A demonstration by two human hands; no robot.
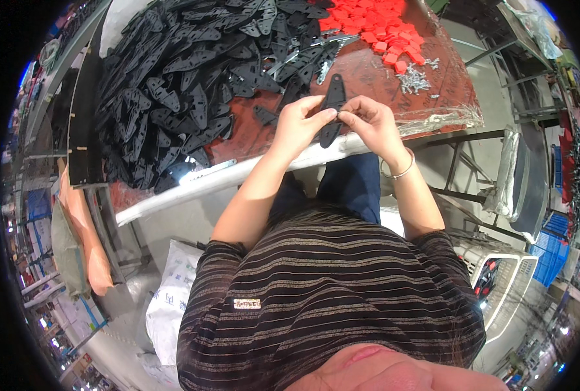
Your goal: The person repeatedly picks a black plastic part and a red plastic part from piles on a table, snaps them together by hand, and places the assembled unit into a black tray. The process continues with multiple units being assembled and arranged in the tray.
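Over the table's near edge, both my hands meet at a flat black plastic part (333, 98), long and pointed with small holes. My left hand (296, 124) grips it from the left, thumb across its middle. Thumb and fingertips of my right hand (370, 124) pinch together at its right side; whether a small piece sits between them cannot be made out. A large heap of similar black parts (192, 72) covers the left and middle of the table. Red plastic pieces (384, 29) are piled at the far right, with small silvery screws (413, 81) beside them.
The reddish-brown tabletop (368, 75) has a pale, plastic-wrapped front edge (238, 173). A white sack (172, 293) stands on the floor at left. To my right are a white plastic basket (508, 293) with dark and red pieces, a blue crate (550, 247) and metal frames (462, 159).
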